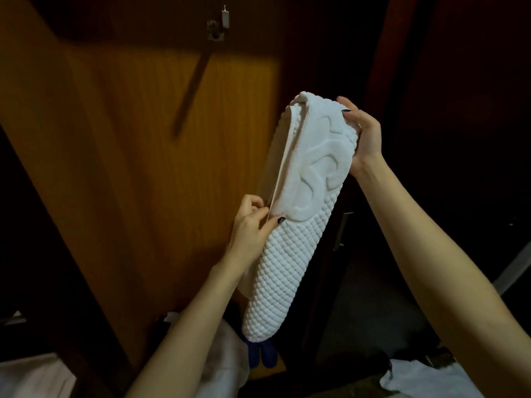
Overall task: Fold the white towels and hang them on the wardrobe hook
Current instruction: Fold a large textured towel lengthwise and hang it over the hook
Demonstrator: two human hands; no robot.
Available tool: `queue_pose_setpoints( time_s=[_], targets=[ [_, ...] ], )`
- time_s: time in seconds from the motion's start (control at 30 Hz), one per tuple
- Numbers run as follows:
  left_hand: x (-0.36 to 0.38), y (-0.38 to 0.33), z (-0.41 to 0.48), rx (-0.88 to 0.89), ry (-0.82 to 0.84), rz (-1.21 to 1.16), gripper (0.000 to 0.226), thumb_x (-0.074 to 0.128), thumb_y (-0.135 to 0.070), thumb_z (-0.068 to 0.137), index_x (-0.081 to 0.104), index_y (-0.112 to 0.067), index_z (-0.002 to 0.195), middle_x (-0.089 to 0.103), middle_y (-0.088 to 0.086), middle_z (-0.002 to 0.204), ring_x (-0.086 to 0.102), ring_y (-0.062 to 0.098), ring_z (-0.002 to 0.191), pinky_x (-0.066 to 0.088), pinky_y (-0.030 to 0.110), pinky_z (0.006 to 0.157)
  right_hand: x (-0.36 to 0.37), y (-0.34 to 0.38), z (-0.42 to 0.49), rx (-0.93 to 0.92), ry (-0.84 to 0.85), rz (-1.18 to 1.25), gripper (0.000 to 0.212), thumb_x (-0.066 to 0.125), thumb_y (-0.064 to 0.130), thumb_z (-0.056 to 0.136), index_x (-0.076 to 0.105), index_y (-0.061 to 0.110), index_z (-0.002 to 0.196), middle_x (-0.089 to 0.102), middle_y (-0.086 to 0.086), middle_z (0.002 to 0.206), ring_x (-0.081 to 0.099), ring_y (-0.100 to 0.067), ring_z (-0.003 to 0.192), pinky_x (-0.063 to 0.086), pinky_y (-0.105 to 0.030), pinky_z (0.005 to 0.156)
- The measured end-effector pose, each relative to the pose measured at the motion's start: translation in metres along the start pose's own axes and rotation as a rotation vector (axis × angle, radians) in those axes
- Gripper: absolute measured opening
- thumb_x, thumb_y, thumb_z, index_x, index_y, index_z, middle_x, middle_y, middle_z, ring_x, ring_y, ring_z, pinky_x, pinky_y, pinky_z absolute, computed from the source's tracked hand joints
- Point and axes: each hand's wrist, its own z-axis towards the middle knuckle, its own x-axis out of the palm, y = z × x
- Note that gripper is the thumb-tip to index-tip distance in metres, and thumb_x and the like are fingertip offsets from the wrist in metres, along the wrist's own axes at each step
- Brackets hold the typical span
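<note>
Folded white towel point(287, 268), embossed emblem point(319, 165) illegible: left hand point(250, 222) pinches its edge, right hand point(365, 133) grips its top.

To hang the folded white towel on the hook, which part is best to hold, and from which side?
Probably the upper end of the white towel, from the right, where the right hand grips it: the layers there round into one thick fold. The left edge shows open layers, which the left hand pinches together; gripped there alone, it may unfold.

Both hands, left hand point(250, 222) and right hand point(362, 133), hold a folded white towel point(298, 214).
</note>
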Motion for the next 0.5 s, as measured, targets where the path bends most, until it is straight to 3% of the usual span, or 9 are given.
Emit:
queue_pose_setpoints(
  time_s=[0.17,0.27,0.4,0.43,0.5],
  targets=[
    [0.002,-0.001,0.001,-0.07,0.045,-0.031,0.023,0.07,-0.023,0.085,0.071,-0.002,0.096,0.035,0.001,0.123,0.045,0.014,0.101,0.031,0.017,0.086,-0.002,0.002,0.004,-0.007,0.101,0.012,0.014,0.052,0.006,0.078,0.057,0.014,0.088,0.064,-0.004,0.078,0.061,-0.018,0.071,0.049,-0.033,0.069],
    [0.01,0.008,-0.004,-0.185,0.12,-0.127,0.022,0.071,-0.017,0.084,0.069,-0.004,0.101,0.037,-0.001,0.131,0.043,0.01,0.109,0.03,0.02,0.093,-0.004,0.001,0.004,-0.018,0.063,-0.024,0.024,0.054,0.006,0.078,0.059,0.012,0.101,0.066,-0.006,0.082,0.063,-0.02,0.074,0.052,-0.034,0.071],
    [0.02,0.02,-0.014,-0.266,0.147,-0.255,0.013,0.071,-0.017,0.083,0.069,-0.005,0.089,0.056,0.002,0.098,0.055,0.024,0.097,0.041,0.035,0.087,-0.008,0.0,0.002,-0.028,0.028,-0.022,0.039,0.056,0.007,0.077,0.057,0.009,0.116,0.065,-0.012,0.095,0.064,-0.024,0.083,0.052,-0.037,0.077],
    [0.022,0.018,-0.016,-0.281,0.203,-0.279,0.015,0.071,-0.024,0.083,0.068,-0.01,0.082,0.056,0.004,0.102,0.053,0.026,0.105,0.039,0.036,0.092,-0.01,0.001,0.002,-0.028,0.036,-0.01,0.038,0.056,0.007,0.078,0.057,0.009,0.116,0.064,-0.012,0.096,0.064,-0.024,0.085,0.052,-0.037,0.079],
    [0.028,0.017,-0.018,-0.307,0.3,-0.289,0.035,0.069,-0.05,0.077,0.066,-0.015,0.076,0.042,0.013,0.138,0.036,0.025,0.133,0.028,0.037,0.111,-0.012,0.004,0.001,-0.017,0.067,0.003,0.037,0.055,0.008,0.078,0.057,0.009,0.114,0.064,-0.01,0.095,0.063,-0.024,0.085,0.05,-0.037,0.081]
  ],
)
